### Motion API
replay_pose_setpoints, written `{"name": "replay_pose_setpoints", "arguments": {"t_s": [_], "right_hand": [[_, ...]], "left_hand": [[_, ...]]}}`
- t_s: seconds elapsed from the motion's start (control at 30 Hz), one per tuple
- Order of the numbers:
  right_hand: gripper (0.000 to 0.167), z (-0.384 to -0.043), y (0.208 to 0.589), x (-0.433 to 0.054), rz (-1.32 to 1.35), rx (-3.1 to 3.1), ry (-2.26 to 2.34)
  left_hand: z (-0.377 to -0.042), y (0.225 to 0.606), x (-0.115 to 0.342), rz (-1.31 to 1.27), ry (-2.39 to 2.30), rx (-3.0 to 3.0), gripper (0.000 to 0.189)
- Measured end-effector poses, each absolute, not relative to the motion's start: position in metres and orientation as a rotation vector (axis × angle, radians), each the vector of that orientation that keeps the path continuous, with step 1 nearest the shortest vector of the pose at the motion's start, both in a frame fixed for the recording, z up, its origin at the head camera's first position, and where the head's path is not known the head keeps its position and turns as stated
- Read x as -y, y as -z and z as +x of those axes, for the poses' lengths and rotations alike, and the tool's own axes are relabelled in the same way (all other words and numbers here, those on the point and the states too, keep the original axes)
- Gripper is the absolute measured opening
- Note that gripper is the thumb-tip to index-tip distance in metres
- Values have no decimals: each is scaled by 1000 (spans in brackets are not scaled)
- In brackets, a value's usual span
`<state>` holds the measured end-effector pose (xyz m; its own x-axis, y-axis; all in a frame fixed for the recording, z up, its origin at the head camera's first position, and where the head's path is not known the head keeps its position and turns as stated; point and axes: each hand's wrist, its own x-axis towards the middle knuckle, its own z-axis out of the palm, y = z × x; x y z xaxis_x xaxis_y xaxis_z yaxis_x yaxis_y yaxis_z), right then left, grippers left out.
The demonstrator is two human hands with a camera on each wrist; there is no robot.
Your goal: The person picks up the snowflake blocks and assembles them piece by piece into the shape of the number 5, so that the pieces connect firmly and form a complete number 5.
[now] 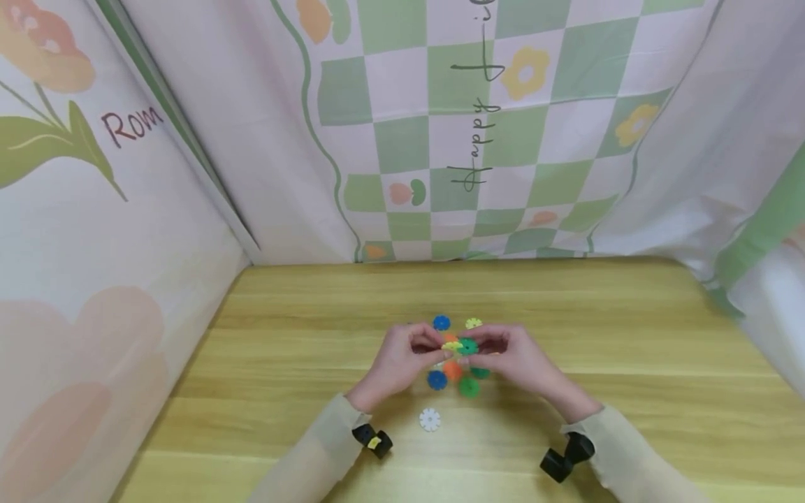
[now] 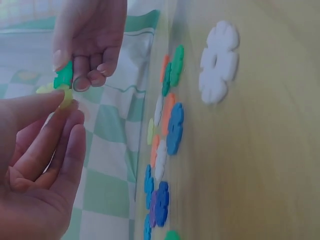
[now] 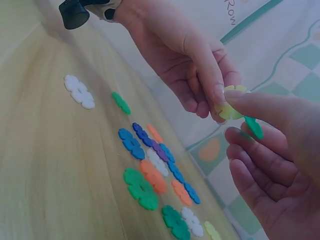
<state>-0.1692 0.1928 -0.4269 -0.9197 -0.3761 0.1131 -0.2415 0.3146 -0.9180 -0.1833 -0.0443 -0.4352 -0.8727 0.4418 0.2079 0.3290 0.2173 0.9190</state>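
Observation:
Both hands meet above the table, over a loose group of plastic snowflake discs. My left hand [image 1: 396, 360] pinches a yellow snowflake disc [image 1: 451, 346] between thumb and fingertips. Facing it, my right hand [image 1: 520, 360] pinches a green snowflake disc [image 1: 468, 347]. In the left wrist view the green disc [image 2: 63, 76] touches the yellow disc [image 2: 66, 98]. The right wrist view shows the yellow disc [image 3: 231, 106] at an angle to the green disc [image 3: 254, 127]. How deeply their notches engage is hidden by the fingers.
Below the hands lie a blue disc [image 1: 437, 380], an orange disc [image 1: 452, 371] and a light green disc [image 1: 468, 388]. A white disc [image 1: 430, 420] lies nearer me. Farther back are another blue disc [image 1: 441, 323] and a yellow one [image 1: 474, 323]. A patterned curtain [image 1: 402, 147] borders the wooden table [image 1: 302, 307].

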Motion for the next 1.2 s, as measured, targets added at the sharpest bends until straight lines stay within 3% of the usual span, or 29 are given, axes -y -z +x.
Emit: {"name": "replay_pose_setpoints", "arguments": {"t_s": [0.23, 0.57, 0.9, 1.2], "right_hand": [[42, -168, 428, -198, -466, -2435, 1712], [44, -164, 428, -208, -407, -2477, 1688], [45, -163, 433, -210, -419, -2502, 1690], [42, -163, 433, -212, -437, -2493, 1713]], "left_hand": [[-193, 431, 71, 716, -1614, -2428, 31], [-202, 435, 116, 682, -1185, -2602, 41], [-197, 443, 121, 636, -1015, -2564, 27], [-197, 441, 113, 658, -1215, -2478, 18]]}}
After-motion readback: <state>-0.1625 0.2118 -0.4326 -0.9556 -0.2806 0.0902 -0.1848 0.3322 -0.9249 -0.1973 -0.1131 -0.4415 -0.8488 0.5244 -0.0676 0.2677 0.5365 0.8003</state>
